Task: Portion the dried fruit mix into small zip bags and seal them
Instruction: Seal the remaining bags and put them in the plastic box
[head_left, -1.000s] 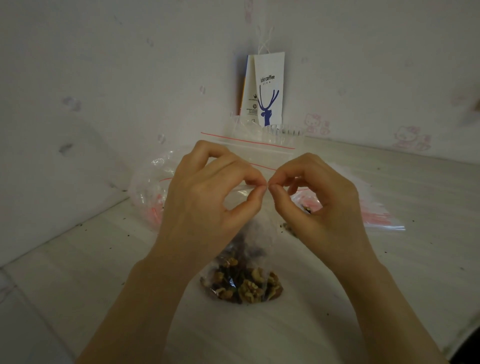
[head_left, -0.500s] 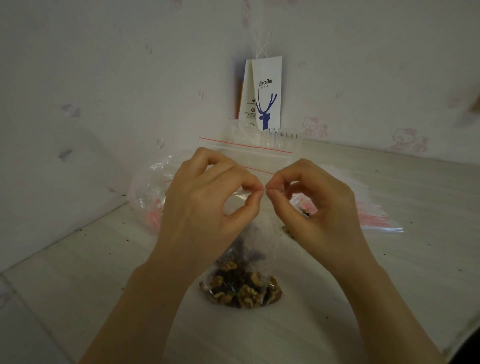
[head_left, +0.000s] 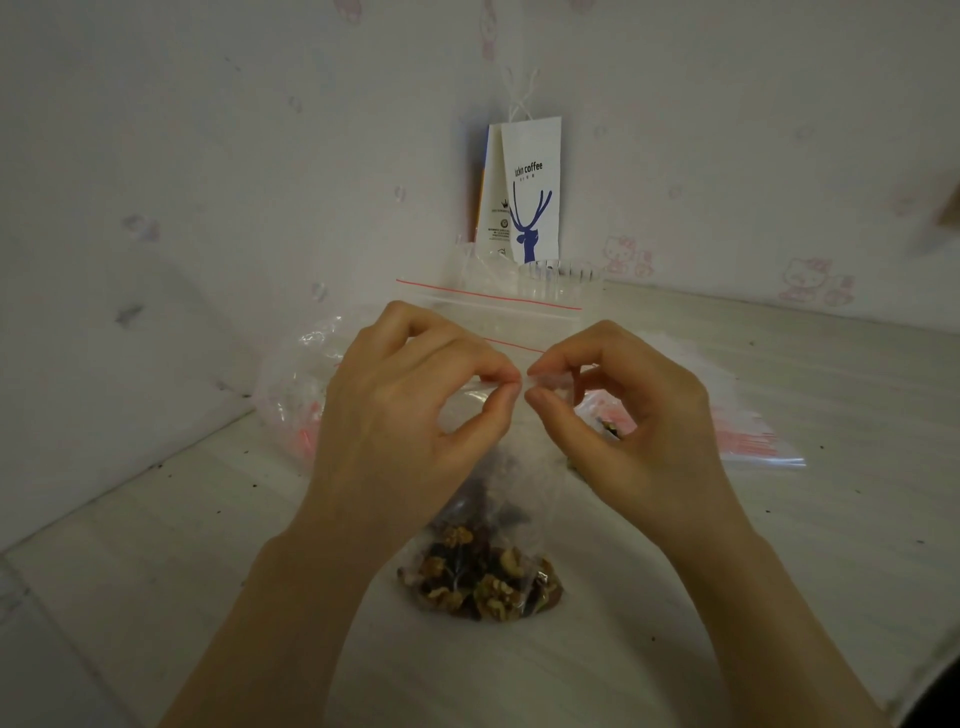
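**Hands stay pinched on the bag top**

Both hands have hardly moved since a moment ago. The left hand (head_left: 410, 415) and the right hand (head_left: 639, 431) still pinch the top strip of the small zip bag (head_left: 514, 467) with thumb and first finger. Their tips almost touch in the middle. The bag hangs down from them. The dried fruit mix (head_left: 480, 577) sits in its bottom, on the table (head_left: 779, 545), between the two wrists.

The table is pale, with little dark crumbs on it. It fits into a corner of white walls (head_left: 208, 156) with faint pink cat pictures. A paper bag (head_left: 530, 192) with a blue deer leans there, and a clear cup (head_left: 561, 275) stands just in front of it. Empty zip bags (head_left: 493, 312) lie behind the hands. A crinkly plastic bag (head_left: 291, 395) lies on the left by the wall. Bare table lies open to the right and close to the person.
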